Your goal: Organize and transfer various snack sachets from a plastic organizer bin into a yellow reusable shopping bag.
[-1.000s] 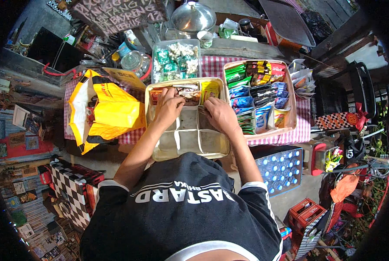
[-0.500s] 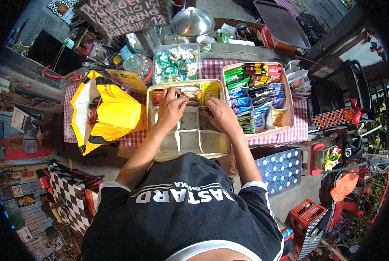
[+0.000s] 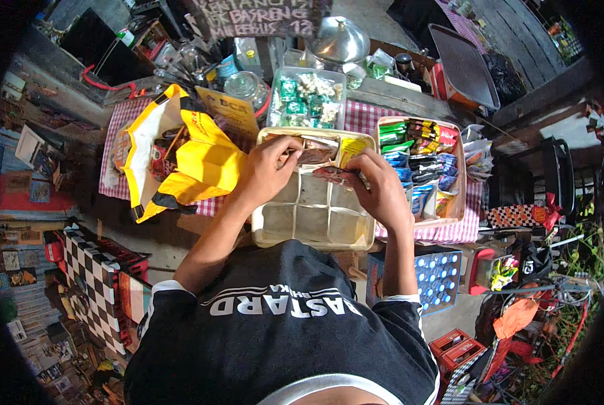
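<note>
A cream divided box (image 3: pixel 275 223) lies in front of me. My left hand (image 3: pixel 269 170) reaches into its far left part, fingers curled and pressed together against brown sachets (image 3: pixel 317 154); what is in the fingers is hidden. My right hand (image 3: pixel 381 185) is closed on a dark reddish-brown sachet (image 3: pixel 334 175), held over the far row. Yellow sachets (image 3: pixel 351 148) stand in the far right compartment, beside the right fingers. The near compartments show bare bottoms.
On the left stands an open yellow bag (image 3: pixel 204 158) with packets inside. A second box (image 3: pixel 460 196) full of colourful sachets is to the right. Behind sits a clear tub (image 3: pixel 308 98) of green and white packets. Bottles with blue caps fill a crate (image 3: pixel 437 277) below right.
The view has shifted, so the table sits further right. My right hand has turned, and the reddish-brown sachet in it now shows. My left hand stays at the far left part.
</note>
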A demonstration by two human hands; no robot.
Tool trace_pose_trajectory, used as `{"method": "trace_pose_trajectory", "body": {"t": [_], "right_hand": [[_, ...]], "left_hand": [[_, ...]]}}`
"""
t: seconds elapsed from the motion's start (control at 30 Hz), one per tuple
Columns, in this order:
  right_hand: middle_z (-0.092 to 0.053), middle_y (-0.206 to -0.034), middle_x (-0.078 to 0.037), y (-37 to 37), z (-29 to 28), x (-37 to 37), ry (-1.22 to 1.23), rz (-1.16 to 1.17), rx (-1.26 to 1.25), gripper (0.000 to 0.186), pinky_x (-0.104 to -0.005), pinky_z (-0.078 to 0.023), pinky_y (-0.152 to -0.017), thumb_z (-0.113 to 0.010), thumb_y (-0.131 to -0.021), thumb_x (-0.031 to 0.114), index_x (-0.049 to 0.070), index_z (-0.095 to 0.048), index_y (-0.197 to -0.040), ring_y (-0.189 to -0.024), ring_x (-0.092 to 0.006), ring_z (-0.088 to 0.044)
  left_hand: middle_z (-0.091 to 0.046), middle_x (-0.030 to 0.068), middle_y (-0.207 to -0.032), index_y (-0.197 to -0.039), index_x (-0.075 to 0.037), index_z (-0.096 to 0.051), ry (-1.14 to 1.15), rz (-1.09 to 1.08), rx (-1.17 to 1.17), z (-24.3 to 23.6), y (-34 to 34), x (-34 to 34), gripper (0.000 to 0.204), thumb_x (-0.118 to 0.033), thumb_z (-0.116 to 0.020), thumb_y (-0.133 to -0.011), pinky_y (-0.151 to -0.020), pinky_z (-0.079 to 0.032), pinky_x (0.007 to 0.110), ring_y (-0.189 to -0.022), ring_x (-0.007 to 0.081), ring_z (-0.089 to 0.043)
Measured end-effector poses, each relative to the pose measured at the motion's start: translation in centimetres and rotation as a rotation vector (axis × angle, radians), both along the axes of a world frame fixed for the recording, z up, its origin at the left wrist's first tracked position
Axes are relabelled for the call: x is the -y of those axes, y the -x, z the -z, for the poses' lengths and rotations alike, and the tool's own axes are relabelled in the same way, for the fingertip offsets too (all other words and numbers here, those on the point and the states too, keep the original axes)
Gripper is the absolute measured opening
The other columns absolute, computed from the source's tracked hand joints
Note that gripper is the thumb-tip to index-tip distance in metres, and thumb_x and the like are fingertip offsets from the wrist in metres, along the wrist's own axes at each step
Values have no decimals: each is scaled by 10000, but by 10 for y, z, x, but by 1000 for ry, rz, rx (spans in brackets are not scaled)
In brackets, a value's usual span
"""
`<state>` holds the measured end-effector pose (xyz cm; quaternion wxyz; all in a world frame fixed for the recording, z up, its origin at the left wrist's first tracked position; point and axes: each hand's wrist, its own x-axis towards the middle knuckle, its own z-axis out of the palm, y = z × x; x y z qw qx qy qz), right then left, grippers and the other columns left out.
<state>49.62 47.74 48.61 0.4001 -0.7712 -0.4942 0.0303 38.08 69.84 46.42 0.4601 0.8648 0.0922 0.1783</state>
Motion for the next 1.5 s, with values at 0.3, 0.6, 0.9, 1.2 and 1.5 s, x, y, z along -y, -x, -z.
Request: {"method": "trace_pose_trajectory", "body": {"t": [0.3,0.6,0.9,1.2,1.5], "right_hand": [[-576,-997,-167,25,-51,-109,-270,-210,84,240,-423,-493,-756,-735,-855,14,0,-544,-1000,-912,-362,-600],[-629,-897,-155,74,-73,-247,-265,-412,-41,211,-432,-499,-734,-731,-905,122,27,-566,-998,-853,-385,-640],[-630,-1022,-142,109,-45,-321,-33,-465,94,219,-445,-514,-828,-687,-856,57,46,-595,-1054,-999,-373,-626],[-598,-1090,-155,118,-42,-285,81,-229,101,338,-468,-514,-834,-709,-879,160,60,-571,-1172,-996,-395,-624],[-623,-1151,-187,114,-55,-225,127,-106,-3,347,-438,-511,-940,-518,-857,-77,18,-618,-1175,-1127,-386,-615]], "left_hand": [[-615,33,-962,-1072,0,-564,339,37,141,-51,63,-59,111,-99,-590,-1029,-806,-494,259,-953,74,-568],[-583,4,-1029,-1119,-1,-575,504,-96,286,-81,140,-147,167,-74,-650,-988,-863,-473,239,-968,57,-550],[-622,228,-959,-1008,25,-517,-55,-212,-90,-45,162,-221,258,15,-697,-823,-793,-503,477,-931,437,-631],[-598,188,-1161,-1143,44,-588,-348,32,-105,-40,148,-219,386,-37,-720,-789,-947,-473,464,-1102,390,-587],[-650,162,-1131,-1068,33,-629,-132,11,-24,-61,154,-199,229,-72,-708,-881,-949,-484,373,-1071,325,-638]]}}
